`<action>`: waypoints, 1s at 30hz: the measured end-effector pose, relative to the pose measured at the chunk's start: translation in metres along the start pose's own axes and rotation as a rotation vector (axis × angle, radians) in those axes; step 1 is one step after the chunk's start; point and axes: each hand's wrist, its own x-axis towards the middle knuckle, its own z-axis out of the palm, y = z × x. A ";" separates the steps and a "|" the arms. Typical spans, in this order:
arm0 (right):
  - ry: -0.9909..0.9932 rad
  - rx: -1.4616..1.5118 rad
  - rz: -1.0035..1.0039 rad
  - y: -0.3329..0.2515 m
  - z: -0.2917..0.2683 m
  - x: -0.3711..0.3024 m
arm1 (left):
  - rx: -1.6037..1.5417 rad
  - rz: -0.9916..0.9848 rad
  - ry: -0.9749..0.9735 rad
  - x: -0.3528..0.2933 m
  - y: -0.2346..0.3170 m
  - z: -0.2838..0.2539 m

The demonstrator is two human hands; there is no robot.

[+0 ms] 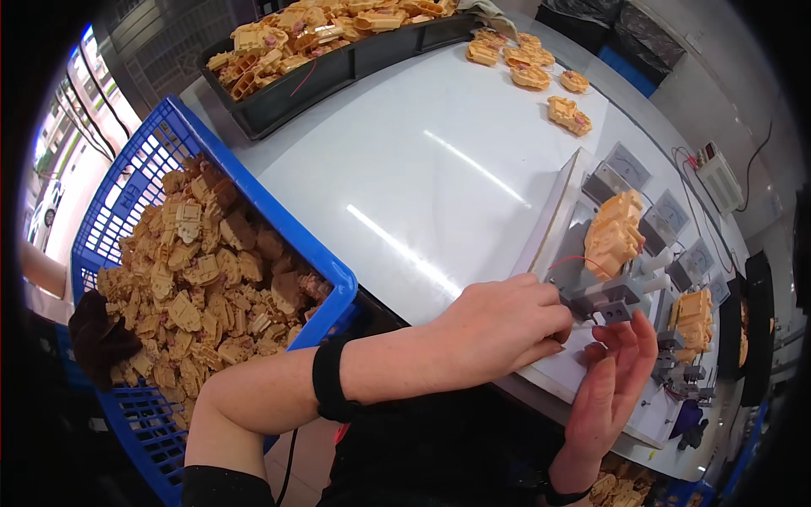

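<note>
My left hand [507, 329] reaches across with curled fingers at the near end of a grey metal block [604, 296] on a fixture board. Whatever its fingertips pinch is hidden. Below the block, my right hand [612, 384] is raised, thumb apart from its bent fingers, fingertips close to the block's near side. No object shows in it. A tan plastic housing [615, 237] sits on the fixture just beyond the block. A thin red wire [576, 258] loops from it toward my left hand. Another tan housing [693, 319] rests on the fixture farther right.
At left, a blue plastic basket [325, 296] is heaped with tan housings. A black tray [338, 74] of more housings stands at the far table edge. Several loose housings [568, 116] lie at the far right. Beyond the fixture are grey panel meters [621, 169] and a white instrument [718, 177].
</note>
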 end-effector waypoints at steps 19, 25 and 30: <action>-0.126 0.084 -0.012 0.004 -0.002 0.003 | 0.001 -0.072 -0.118 0.004 0.006 -0.013; -0.126 0.104 -0.004 0.004 -0.001 0.003 | 0.004 -0.052 -0.106 0.004 0.005 -0.012; -0.125 0.093 0.001 0.004 0.000 0.003 | 0.008 -0.065 -0.111 0.003 0.005 -0.012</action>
